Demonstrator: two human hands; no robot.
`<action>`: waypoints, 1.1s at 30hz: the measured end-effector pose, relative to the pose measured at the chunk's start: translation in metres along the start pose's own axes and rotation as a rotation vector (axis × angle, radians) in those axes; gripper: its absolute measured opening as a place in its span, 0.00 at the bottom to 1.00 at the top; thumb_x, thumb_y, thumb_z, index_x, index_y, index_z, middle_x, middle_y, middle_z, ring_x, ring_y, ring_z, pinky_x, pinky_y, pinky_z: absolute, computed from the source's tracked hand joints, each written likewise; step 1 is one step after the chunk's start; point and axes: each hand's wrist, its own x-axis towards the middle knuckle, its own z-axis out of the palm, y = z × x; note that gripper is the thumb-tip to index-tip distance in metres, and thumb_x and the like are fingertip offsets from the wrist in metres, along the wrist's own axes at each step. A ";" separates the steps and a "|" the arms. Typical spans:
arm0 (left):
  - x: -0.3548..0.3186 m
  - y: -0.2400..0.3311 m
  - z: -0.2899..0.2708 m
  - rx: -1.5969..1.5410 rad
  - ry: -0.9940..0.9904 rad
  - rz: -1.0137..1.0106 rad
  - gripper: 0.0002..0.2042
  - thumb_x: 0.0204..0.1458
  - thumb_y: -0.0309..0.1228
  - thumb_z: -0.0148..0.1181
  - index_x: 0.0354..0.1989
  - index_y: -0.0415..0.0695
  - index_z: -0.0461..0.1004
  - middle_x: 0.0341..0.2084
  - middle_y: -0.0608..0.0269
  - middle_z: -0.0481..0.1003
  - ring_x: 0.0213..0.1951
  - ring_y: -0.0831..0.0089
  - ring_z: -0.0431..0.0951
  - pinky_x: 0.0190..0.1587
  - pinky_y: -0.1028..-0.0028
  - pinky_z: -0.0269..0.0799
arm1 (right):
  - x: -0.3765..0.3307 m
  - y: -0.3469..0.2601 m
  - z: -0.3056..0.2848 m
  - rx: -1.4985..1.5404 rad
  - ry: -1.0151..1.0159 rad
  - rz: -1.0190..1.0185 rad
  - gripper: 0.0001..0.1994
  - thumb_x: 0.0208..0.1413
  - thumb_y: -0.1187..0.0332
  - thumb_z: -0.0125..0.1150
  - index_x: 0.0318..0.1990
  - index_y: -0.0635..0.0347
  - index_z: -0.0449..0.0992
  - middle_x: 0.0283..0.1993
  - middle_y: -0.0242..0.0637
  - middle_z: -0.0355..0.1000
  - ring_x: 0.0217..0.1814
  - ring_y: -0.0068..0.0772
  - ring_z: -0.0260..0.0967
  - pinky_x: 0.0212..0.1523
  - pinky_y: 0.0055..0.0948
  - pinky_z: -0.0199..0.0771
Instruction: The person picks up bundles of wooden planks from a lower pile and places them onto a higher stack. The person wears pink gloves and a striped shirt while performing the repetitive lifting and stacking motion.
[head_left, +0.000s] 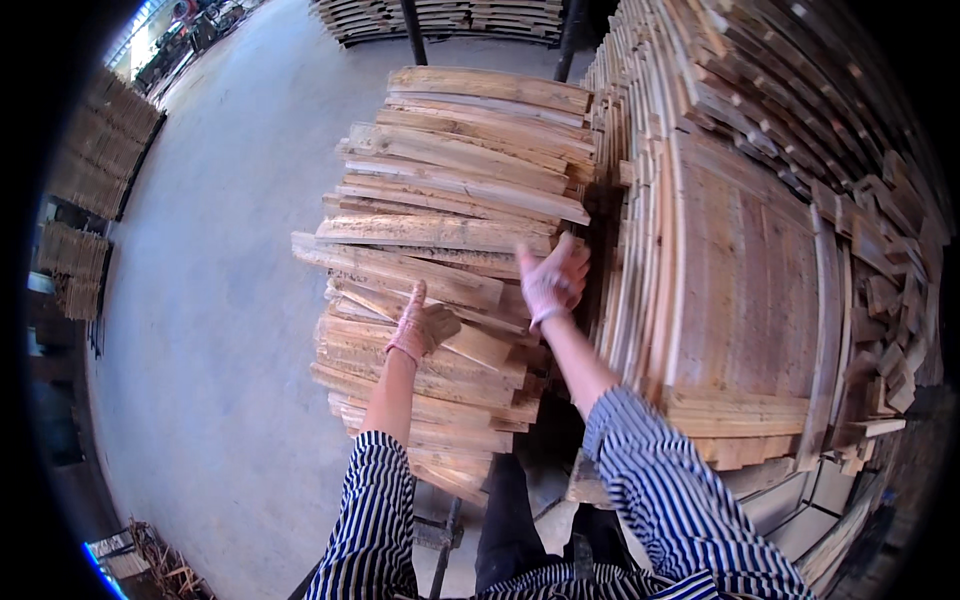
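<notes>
A pile of rough wooden boards (440,232) lies in front of me, its planks stacked crosswise and some skewed. My left hand (424,328), in a pale glove with a pinkish cuff, is over the middle of the pile, thumb raised apart from the fingers, beside a slanting board (478,347). My right hand (556,280), gloved too, hovers at the right ends of the boards, with the thumb spread from the fingers. No board shows in either grasp. The undersides of both hands are hidden.
Close on the right rises a tall stack of planks and wooden panels (745,280). Loose offcuts (885,300) heap beyond it. More stacked boards (460,18) stand at the back, behind dark posts (413,32). Grey concrete floor (220,280) stretches left, toward further stacks (100,140).
</notes>
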 end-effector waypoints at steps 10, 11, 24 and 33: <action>0.013 0.003 -0.009 0.322 -0.054 0.176 0.51 0.57 0.66 0.56 0.70 0.26 0.53 0.65 0.32 0.62 0.65 0.46 0.65 0.69 0.46 0.61 | 0.063 0.039 0.066 0.141 -0.342 0.291 0.59 0.42 0.27 0.67 0.75 0.56 0.52 0.75 0.60 0.55 0.76 0.59 0.56 0.72 0.48 0.59; 0.007 0.001 0.005 0.277 -0.062 0.158 0.49 0.60 0.64 0.53 0.69 0.25 0.55 0.64 0.36 0.66 0.63 0.52 0.68 0.69 0.46 0.61 | 0.043 0.055 0.067 0.222 -0.303 0.259 0.56 0.45 0.28 0.66 0.73 0.57 0.55 0.72 0.58 0.60 0.73 0.56 0.60 0.71 0.46 0.61; 0.012 -0.037 -0.046 -0.241 -0.244 0.296 0.37 0.59 0.52 0.64 0.72 0.46 0.59 0.68 0.59 0.65 0.67 0.57 0.66 0.69 0.53 0.62 | -0.064 0.010 0.075 -0.092 -0.484 -0.376 0.37 0.55 0.43 0.65 0.68 0.52 0.65 0.64 0.51 0.68 0.64 0.45 0.70 0.59 0.42 0.76; -0.121 -0.110 -0.080 -0.016 -0.084 0.172 0.34 0.59 0.47 0.65 0.69 0.44 0.63 0.60 0.56 0.70 0.58 0.64 0.73 0.61 0.64 0.70 | -0.175 0.043 0.012 0.425 -1.015 -0.213 0.41 0.50 0.44 0.74 0.62 0.67 0.67 0.55 0.52 0.75 0.53 0.44 0.76 0.53 0.42 0.79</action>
